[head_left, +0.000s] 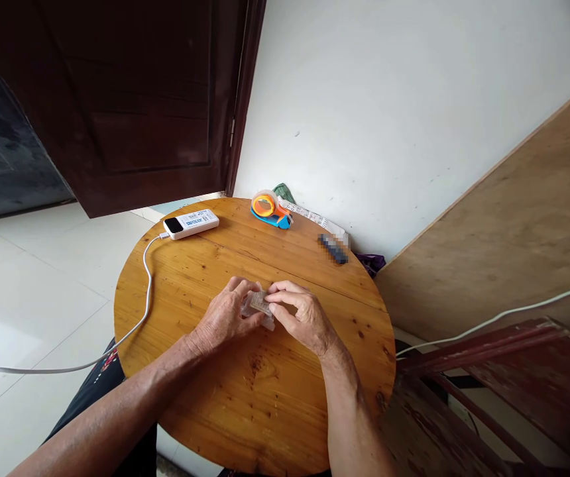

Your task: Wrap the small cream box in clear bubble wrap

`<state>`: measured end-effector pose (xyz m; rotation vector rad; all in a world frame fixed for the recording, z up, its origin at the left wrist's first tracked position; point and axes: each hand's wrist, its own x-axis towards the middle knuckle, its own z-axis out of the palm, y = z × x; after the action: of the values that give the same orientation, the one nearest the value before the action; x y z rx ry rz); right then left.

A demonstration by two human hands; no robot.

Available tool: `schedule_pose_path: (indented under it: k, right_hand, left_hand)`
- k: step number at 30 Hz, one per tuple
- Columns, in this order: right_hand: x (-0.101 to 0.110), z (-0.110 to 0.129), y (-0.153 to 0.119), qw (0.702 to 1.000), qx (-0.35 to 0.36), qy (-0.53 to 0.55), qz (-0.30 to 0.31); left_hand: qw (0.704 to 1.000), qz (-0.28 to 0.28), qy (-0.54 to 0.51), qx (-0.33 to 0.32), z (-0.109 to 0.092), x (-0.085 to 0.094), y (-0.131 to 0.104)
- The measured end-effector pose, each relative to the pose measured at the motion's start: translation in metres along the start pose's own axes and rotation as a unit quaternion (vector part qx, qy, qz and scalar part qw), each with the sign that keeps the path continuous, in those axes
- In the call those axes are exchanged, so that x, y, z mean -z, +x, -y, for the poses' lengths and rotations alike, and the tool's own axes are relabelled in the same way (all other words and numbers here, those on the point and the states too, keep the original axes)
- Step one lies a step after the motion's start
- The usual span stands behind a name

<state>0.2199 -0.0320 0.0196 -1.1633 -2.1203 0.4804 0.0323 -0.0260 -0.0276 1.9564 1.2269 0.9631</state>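
Observation:
Both my hands meet at the middle of a round wooden table [245, 391]. Between them is a small clear plastic packet [260, 309] with something pale inside. My left hand [225, 317] grips its left side with curled fingers. My right hand [302, 317] pinches its right end with thumb and fingertips. The packet rests low, on or just above the tabletop; most of it is hidden by my fingers.
A white power bank [191, 223] with a white cable [140, 318] lies at the table's far left. An orange and blue tape dispenser [270, 209] sits at the far edge, a dark small object [333, 249] to its right. A dark wooden chair [488, 384] stands at right.

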Motion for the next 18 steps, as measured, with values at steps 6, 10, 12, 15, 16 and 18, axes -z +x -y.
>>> schedule_pose_path:
  k: [6, 10, 12, 15, 16, 18]
  right_hand:
    - [0.005, 0.002, -0.003, 1.0, 0.012, 0.016, 0.019]
    - [0.004, -0.001, -0.005, 1.0, 0.012, -0.006, 0.015]
    - [0.003, -0.003, -0.005, 1.0, 0.013, -0.022, 0.01]
    - [0.001, -0.006, -0.006, 0.999, 0.012, -0.042, 0.01]
    - [0.001, -0.007, -0.006, 0.999, 0.01, -0.044, 0.011]
    - [0.0, -0.009, -0.007, 0.999, 0.008, -0.045, 0.013]
  left_hand:
    - [0.999, -0.007, 0.027, -0.024, -0.002, -0.001, -0.002]
    - [0.998, -0.014, 0.046, -0.032, -0.001, -0.001, -0.002]
    - [0.999, -0.012, 0.043, -0.029, -0.002, -0.001, -0.003]
    - [0.999, -0.014, 0.032, -0.025, -0.005, 0.0, -0.003]
    - [0.999, -0.015, 0.03, -0.027, -0.005, 0.0, -0.004]
    - [0.999, -0.011, 0.028, -0.035, -0.007, 0.0, -0.004]
